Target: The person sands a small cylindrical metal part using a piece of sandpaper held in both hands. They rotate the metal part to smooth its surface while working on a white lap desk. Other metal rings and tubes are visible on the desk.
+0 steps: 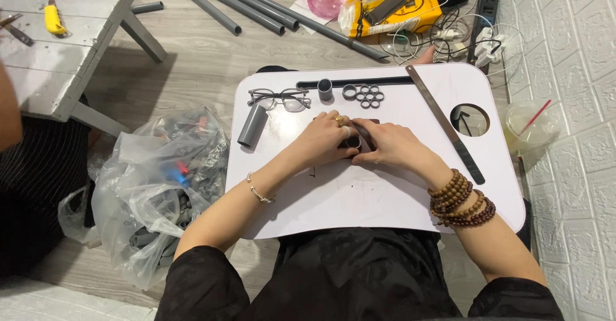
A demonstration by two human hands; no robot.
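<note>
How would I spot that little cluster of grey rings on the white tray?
Start at the white lap tray and look along its far edge, just below the long dark slot. Right of the eyeglasses and the short upright grey tube sits the ring cluster: small grey rings joined in a flower shape, unlike the single loose ring beside it.

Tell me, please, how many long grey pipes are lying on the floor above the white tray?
4: the long grey pipes lie side by side on the wooden floor, slanting from the top edge toward the yellow bag. Their upper ends are cut off, so more may be hidden.
</note>
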